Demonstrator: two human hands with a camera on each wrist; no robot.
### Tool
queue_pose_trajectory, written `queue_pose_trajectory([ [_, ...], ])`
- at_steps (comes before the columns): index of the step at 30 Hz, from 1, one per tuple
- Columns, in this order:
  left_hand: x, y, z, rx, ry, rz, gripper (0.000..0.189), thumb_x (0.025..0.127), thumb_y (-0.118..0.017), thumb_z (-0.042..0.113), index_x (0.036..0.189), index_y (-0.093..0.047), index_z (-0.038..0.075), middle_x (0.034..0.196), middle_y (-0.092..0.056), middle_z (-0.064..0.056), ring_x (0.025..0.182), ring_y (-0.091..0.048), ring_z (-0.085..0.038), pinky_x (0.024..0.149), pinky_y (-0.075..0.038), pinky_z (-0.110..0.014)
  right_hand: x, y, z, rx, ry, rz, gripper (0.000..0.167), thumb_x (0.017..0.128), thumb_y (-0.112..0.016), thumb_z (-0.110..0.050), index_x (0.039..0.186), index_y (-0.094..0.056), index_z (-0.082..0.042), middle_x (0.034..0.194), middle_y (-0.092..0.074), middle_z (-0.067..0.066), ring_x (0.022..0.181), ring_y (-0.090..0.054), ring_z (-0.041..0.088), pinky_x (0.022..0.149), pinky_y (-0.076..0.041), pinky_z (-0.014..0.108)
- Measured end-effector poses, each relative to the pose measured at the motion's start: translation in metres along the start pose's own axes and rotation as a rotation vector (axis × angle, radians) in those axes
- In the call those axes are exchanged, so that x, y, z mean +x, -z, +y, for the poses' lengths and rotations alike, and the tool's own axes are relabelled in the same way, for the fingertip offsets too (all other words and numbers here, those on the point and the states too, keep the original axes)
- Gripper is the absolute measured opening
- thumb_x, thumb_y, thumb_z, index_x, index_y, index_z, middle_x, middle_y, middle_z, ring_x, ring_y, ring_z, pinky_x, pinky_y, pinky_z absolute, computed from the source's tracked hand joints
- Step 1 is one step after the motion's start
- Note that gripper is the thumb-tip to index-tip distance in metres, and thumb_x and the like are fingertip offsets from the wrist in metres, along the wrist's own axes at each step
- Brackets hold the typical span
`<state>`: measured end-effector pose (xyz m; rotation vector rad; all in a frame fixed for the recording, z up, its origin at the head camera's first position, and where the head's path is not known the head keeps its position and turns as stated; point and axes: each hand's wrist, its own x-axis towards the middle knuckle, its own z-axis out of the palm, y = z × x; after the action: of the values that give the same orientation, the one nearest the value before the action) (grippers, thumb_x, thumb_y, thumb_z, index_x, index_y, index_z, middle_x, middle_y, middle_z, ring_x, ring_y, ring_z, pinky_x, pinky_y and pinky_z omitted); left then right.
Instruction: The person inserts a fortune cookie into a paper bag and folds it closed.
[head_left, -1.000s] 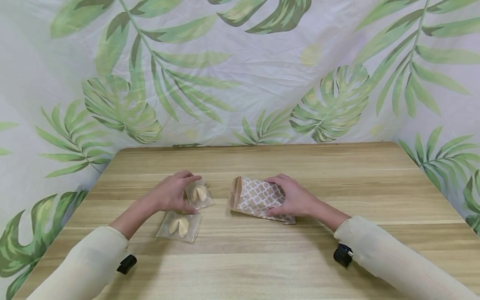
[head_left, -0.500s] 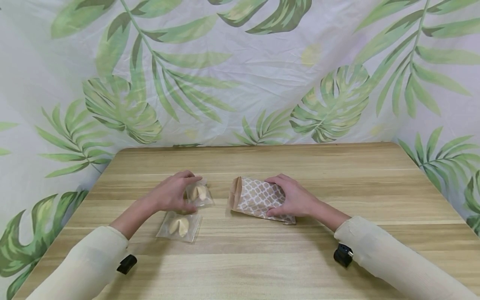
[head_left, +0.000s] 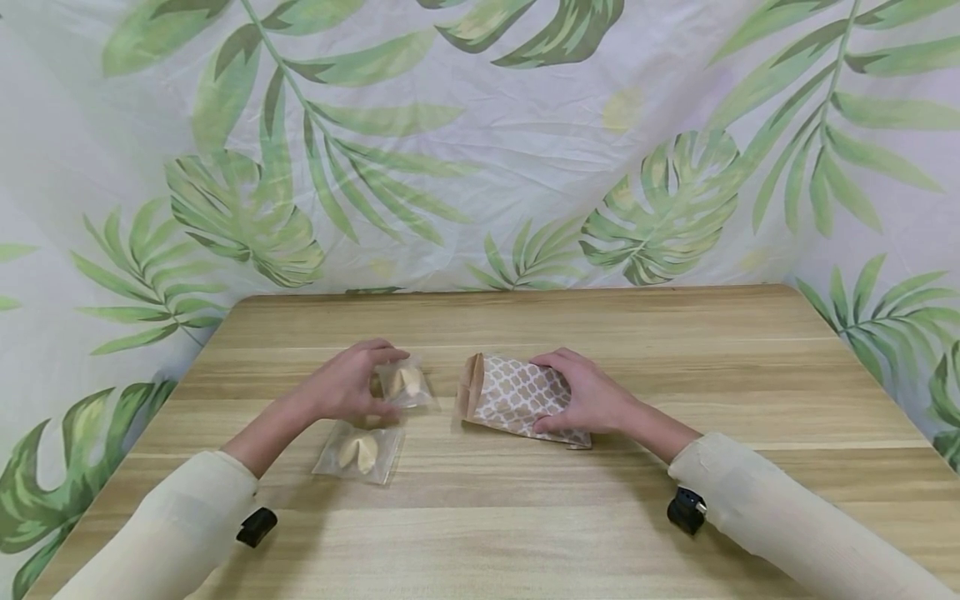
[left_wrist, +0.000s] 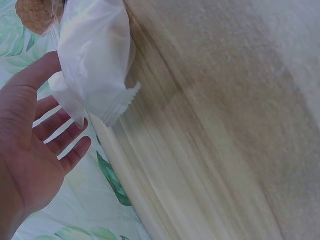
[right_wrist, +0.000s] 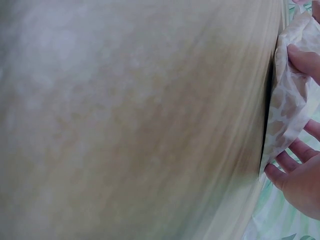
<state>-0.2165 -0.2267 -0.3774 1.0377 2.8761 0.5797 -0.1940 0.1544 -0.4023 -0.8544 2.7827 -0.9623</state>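
Note:
My left hand (head_left: pixel 351 385) holds a fortune cookie in a clear wrapper (head_left: pixel 409 382) between thumb and fingers. In the left wrist view, the wrapper (left_wrist: pixel 95 55) looks whitish with a zigzag end, and the thumb lies at its edge. A second wrapped fortune cookie (head_left: pixel 358 452) lies on the wood table nearer me, just below that hand. On the right, my right hand (head_left: pixel 595 398) grips a brown paper bag (head_left: pixel 517 392) with a white lattice print, lying on its side, its mouth facing left toward the cookies. The right wrist view shows fingers spread along the bag (right_wrist: pixel 290 95).
The wood-grain table (head_left: pixel 525 533) spreads around both hands, its far edge against a leaf-patterned cloth backdrop (head_left: pixel 517 167). Black wrist devices sit below the left cuff (head_left: pixel 257 527) and the right cuff (head_left: pixel 686 511).
The left hand has shifted the far fortune cookie packet slightly to the right, toward the bag. The right hand, the bag and the nearer packet have stayed in place.

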Motion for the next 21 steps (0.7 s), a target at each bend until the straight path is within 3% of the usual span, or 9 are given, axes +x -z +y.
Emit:
queue_pose_trajectory([
  [11, 0.004, 0.000, 0.003, -0.135, -0.019, 0.045, 0.072, 0.072, -0.097, 0.021, 0.131, -0.064, -0.003, 0.123, -0.068, -0.017, 0.112, -0.063, -0.036, 0.096, -0.051, -0.056, 0.001, 0.000, 0.000, 0.001, 0.001, -0.002, 0.093, 0.070, -0.096, -0.036, 0.146, -0.054, -0.004, 0.137, -0.059, 0.014, 0.131, -0.055, 0.034, 0.113, -0.042, 0.053],
  [21, 0.009, -0.002, 0.011, -0.176, -0.031, 0.042, 0.073, 0.072, -0.097, 0.023, 0.132, -0.064, -0.002, 0.123, -0.066, -0.016, 0.113, -0.061, -0.036, 0.096, -0.050, -0.057, 0.002, 0.000, 0.000, 0.002, 0.004, -0.003, 0.092, 0.070, -0.096, -0.035, 0.146, -0.054, -0.004, 0.137, -0.059, 0.013, 0.130, -0.055, 0.034, 0.112, -0.043, 0.053],
])
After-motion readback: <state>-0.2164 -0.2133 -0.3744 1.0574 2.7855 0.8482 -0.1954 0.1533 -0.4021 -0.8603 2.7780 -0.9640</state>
